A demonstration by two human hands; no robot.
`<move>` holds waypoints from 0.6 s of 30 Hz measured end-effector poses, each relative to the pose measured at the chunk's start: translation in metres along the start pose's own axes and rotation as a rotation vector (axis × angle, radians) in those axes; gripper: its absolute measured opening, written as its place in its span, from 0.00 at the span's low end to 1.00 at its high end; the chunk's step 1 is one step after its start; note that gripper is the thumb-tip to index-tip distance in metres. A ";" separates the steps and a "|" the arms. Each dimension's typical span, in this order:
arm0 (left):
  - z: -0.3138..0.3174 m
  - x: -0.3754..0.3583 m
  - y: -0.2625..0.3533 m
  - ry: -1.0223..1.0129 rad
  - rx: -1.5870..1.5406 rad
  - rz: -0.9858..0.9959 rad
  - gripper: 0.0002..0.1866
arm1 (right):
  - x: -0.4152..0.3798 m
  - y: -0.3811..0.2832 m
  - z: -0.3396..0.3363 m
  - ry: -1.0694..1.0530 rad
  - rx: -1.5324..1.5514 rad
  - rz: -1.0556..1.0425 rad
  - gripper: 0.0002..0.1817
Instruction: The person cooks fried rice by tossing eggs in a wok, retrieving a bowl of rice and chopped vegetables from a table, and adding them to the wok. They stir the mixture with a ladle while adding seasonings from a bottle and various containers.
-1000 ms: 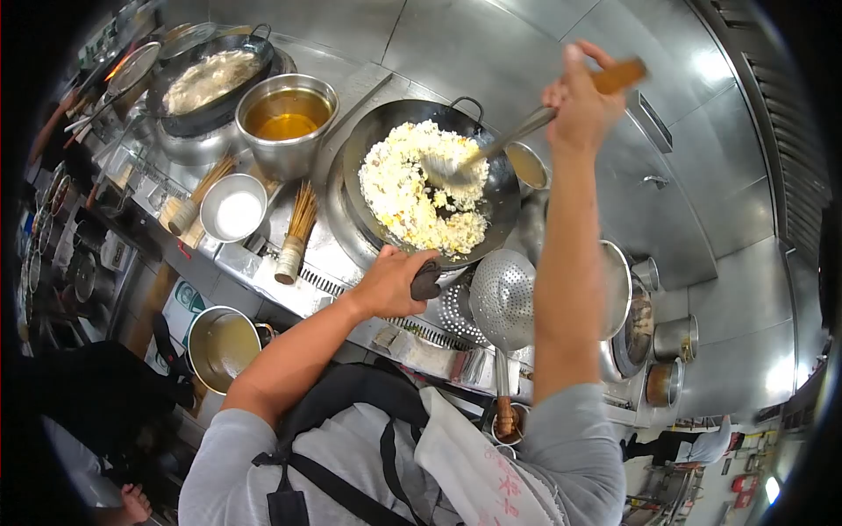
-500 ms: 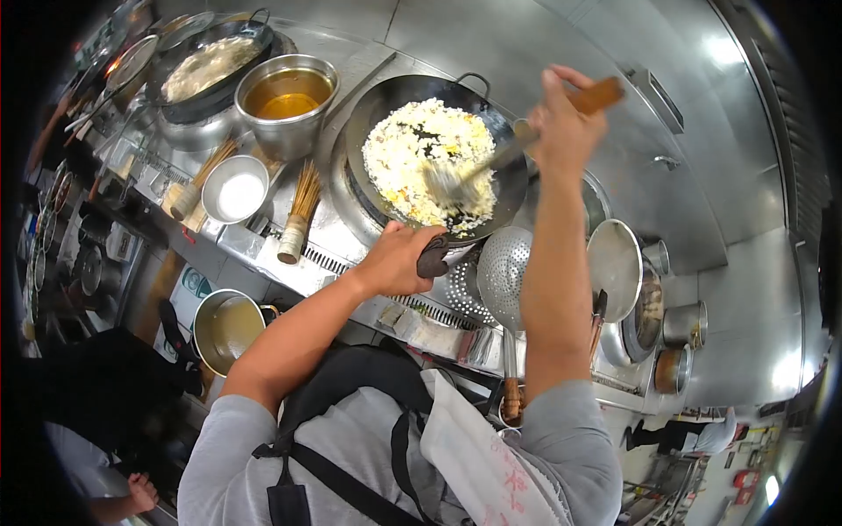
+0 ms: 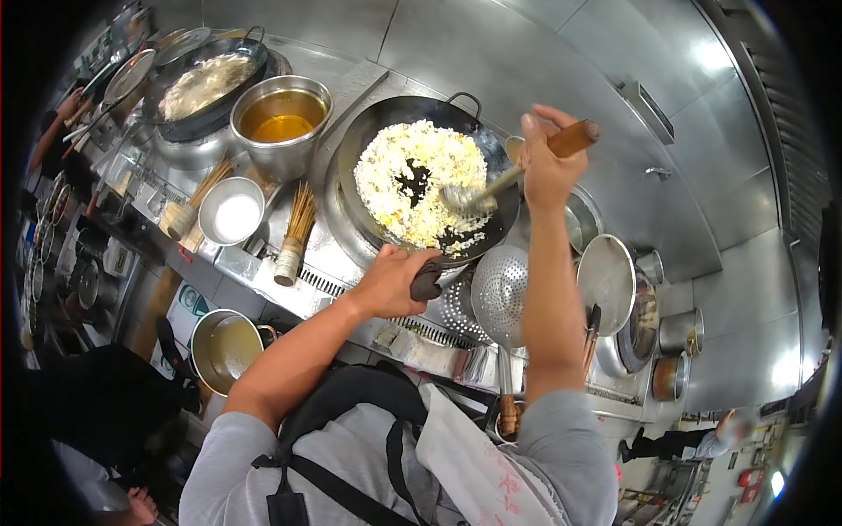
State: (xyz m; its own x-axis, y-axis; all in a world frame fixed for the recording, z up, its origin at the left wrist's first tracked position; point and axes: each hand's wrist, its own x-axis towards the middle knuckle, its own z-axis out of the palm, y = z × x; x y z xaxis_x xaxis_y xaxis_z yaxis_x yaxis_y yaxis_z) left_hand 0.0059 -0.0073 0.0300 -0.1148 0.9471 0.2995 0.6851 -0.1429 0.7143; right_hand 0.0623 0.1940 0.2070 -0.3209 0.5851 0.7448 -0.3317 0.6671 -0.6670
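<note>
A black wok (image 3: 498,145) sits on the burner, with rice and yellow egg bits (image 3: 395,147) spread in a ring around a bare dark patch. My left hand (image 3: 386,282) is closed around the wok's handle (image 3: 427,280) at the near rim; dark cloth seems to wrap that grip. Above the wok's right side, my right hand (image 3: 551,171) grips a ladle (image 3: 502,182) by its wooden handle, thumb and index finger extended along it. The ladle's metal bowl touches the rice on the right, and its inner side cannot be seen.
A steel pot of amber liquid (image 3: 285,127), a bowl of white contents (image 3: 235,217) and a bamboo brush (image 3: 294,237) stand left of the wok. A perforated skimmer (image 3: 500,294) lies close by its near side. Another wok (image 3: 167,131) bubbles farther left. Other people are around.
The ladle's bowl has shifted right within the wok and is less blurred. The rice now surrounds a larger bare patch. My left hand keeps its grip while the whole view has shifted slightly.
</note>
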 end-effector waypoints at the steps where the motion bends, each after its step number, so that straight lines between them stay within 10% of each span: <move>1: 0.000 -0.001 0.002 -0.004 -0.003 -0.008 0.41 | 0.005 0.019 -0.010 0.009 -0.062 0.014 0.06; 3: -0.001 -0.004 0.000 0.009 0.012 0.004 0.41 | 0.052 0.025 -0.037 -0.012 0.023 0.023 0.08; 5: -0.003 -0.003 -0.002 -0.009 0.011 0.005 0.41 | 0.084 0.006 -0.047 0.443 0.245 0.028 0.10; 8: -0.001 -0.002 -0.002 0.006 0.010 -0.010 0.41 | 0.032 0.038 -0.026 0.275 0.386 -0.078 0.10; 12: -0.004 -0.002 -0.001 -0.029 0.021 -0.002 0.42 | 0.036 -0.007 0.024 -0.130 0.228 0.334 0.07; 18: 0.001 -0.006 0.001 -0.024 0.004 -0.012 0.41 | 0.022 -0.022 0.034 0.183 0.423 -0.012 0.10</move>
State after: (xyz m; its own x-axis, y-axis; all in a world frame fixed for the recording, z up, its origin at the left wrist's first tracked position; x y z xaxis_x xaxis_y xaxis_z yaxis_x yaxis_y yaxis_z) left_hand 0.0081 -0.0123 0.0281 -0.1061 0.9554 0.2755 0.6864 -0.1301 0.7155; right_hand 0.0327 0.1769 0.2375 -0.1649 0.6756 0.7186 -0.6797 0.4501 -0.5792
